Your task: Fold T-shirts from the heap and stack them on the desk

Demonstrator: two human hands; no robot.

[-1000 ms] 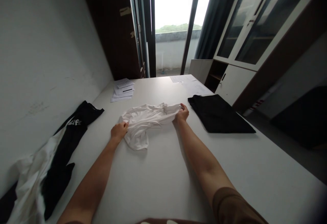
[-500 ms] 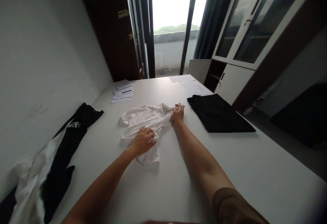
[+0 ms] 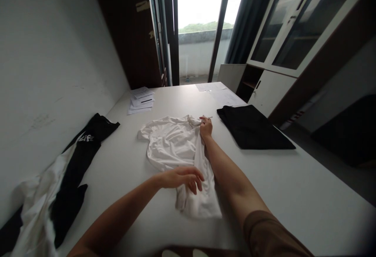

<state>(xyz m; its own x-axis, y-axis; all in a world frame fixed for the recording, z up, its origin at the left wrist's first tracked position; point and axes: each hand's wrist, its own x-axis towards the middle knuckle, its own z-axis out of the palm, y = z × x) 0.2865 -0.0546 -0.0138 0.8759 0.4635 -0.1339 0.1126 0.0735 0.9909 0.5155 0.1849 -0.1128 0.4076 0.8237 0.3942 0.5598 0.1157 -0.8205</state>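
Worktop (image 3: 293, 194) was white. Black and white clothes (image 3: 79, 163) lay heaped at left. White garment (image 3: 173, 143) lay wrinkled mid-worktop, between those and folded black cloth (image 3: 255, 128). Papers (image 3: 139, 107) sat far left. Left hand (image 3: 182, 177) was over the garment's near part, grip loose, contact unclear. Right hand (image 3: 206, 127) touched its far right edge; couldn't tell if grip was clenched. Dark stick (image 3: 147, 101) lay on papers.

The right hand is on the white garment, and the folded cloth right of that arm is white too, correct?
The colour is wrong: the folded cloth is black, as the head view shows. The right hand is on the white garment.
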